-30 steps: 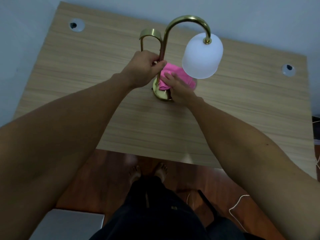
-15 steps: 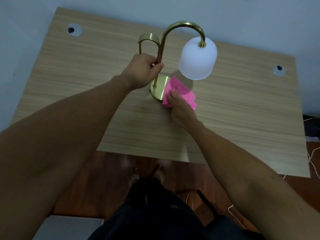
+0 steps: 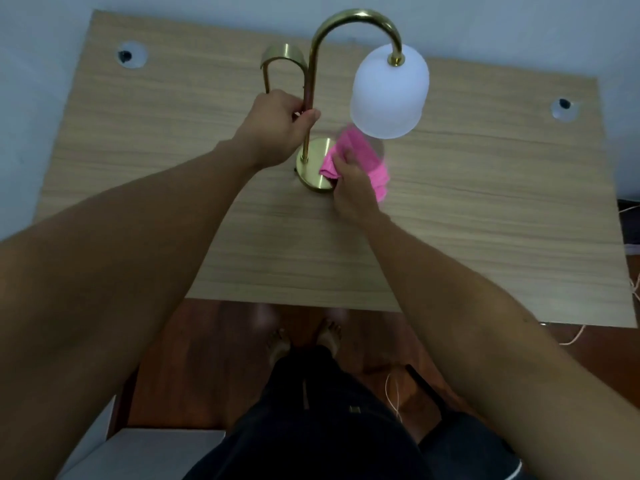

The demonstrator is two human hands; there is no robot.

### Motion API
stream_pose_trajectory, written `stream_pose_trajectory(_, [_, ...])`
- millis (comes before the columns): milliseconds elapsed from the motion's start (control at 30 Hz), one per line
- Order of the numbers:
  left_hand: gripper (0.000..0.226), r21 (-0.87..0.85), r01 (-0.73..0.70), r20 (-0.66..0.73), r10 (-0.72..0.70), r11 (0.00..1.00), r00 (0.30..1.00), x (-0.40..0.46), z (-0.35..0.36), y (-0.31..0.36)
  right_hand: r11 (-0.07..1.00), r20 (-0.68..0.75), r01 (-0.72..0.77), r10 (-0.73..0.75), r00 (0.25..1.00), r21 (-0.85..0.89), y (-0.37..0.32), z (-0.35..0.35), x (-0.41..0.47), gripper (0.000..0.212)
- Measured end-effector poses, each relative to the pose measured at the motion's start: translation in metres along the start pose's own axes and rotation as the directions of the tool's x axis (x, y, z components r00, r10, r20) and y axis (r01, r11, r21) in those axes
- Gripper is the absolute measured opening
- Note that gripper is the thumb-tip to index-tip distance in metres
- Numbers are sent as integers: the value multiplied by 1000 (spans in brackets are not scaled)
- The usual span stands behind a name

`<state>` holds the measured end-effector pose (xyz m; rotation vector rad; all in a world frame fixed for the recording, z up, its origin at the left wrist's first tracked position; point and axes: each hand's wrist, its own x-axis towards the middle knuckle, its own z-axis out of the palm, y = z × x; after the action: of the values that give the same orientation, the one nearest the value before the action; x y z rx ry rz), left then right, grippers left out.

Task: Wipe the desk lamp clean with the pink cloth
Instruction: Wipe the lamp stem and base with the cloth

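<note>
While your right hand [image 3: 353, 192] pinches the pink cloth [image 3: 363, 161] in closed fingers, the cloth lies over the right part of the desk lamp [image 3: 313, 84] base [image 3: 313, 168], w/ its far edge spilling onto the desk [image 3: 485, 202]. Lamp stands mid-desk, toward the back. Your left hand [image 3: 277, 128] is wrapped tight round the brass stem, thumb across the front. White shade [image 3: 389, 93] hangs right over the cloth, hiding its top edge. Two cable holes [image 3: 131, 55] sit at the desk's back corners. No containers in view.
</note>
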<state>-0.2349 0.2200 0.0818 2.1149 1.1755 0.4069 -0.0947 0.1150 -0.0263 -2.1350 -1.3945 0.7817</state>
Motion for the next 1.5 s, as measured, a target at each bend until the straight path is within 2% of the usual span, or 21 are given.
stream_pose_trajectory(67, [44,-10,12,1,-12,1000,1000,-1,-1,2,993,-70,-72,65,995,-92,0,17,-15,65])
stream_pose_trajectory(133, [43,-10,16,3,-16,1000,1000,-2,-2,3,979,-36,-117,113,993,-164,-9,44,-37,61])
stream_pose_trajectory(167, [42,-10,18,5,-18,1000,1000,-3,-2,5,983,-54,-144,138,989,-117,-19,50,-46,60])
stream_pose_trajectory(267, [41,-17,30,19,-30,999,999,-4,-4,7,962,-92,-191,212,973,198,-44,48,-58,52])
stream_pose_trajectory(333, [42,-14,37,28,-36,999,999,-5,-5,7,963,-84,-150,173,981,223,-53,42,-68,31])
stream_pose_trajectory(367, [43,-11,36,30,-36,999,999,-5,-6,7,964,-132,-82,118,984,251,-56,39,-70,27])
stream_pose_trajectory(433, [41,-21,33,36,-32,999,999,-6,-7,7,942,-235,-31,115,965,333,-55,27,-69,30])
stream_pose_trajectory(567, [36,-53,37,42,-35,998,998,-7,-7,9,833,-369,-105,349,861,543,-49,-9,-51,30])
stream_pose_trajectory(633, [37,-47,35,38,-33,998,999,-7,-7,8,836,-479,-11,324,816,548,-34,-21,-37,40])
stream_pose_trajectory(667, [38,-43,35,38,-34,998,999,-6,-6,7,823,-485,-5,339,806,568,-28,-25,-31,43])
stream_pose_trajectory(733, [40,-37,35,40,-34,999,999,-5,-6,6,839,-430,-66,342,836,539,-20,-30,-18,41])
stream_pose_trajectory(833, [38,-34,18,32,-17,999,999,-5,-5,5,952,-287,-114,198,937,285,-15,-18,-8,32])
stream_pose_trajectory(867, [37,-35,10,31,-9,999,999,-5,-5,4,970,-266,-84,146,953,229,-16,-11,-8,33])
stream_pose_trajectory(967, [38,-39,4,23,-3,999,1000,-4,-5,2,989,-159,-103,120,980,110,-5,28,-10,46])
stream_pose_trajectory(1033, [39,-38,1,27,0,999,1000,-3,-5,1,993,-206,-87,70,976,-78,-3,58,-15,55])
stream_pose_trajectory(1100, [38,-50,1,33,0,999,999,-3,-5,2,979,-214,-96,57,975,-180,-17,76,-30,54])
stream_pose_trajectory(1167, [37,-56,1,37,1,998,999,-4,-5,2,975,-212,-132,93,973,-181,-43,83,-47,52])
stream_pose_trajectory(1300, [37,-63,15,49,-11,998,999,-3,-5,1,994,-171,6,-25,985,-109,-61,93,-68,45])
stream_pose_trajectory(1400, [37,-87,23,64,-18,996,998,-4,-5,1,982,-96,-5,23,995,191,-72,85,-70,40])
stream_pose_trajectory(1433, [38,-81,27,71,-22,996,997,-5,-5,1,957,-45,8,6,999,290,-76,79,-71,34])
stream_pose_trajectory(1500, [41,-37,34,89,-31,999,996,-6,-6,-2,893,64,-66,41,997,446,-81,71,-73,28])
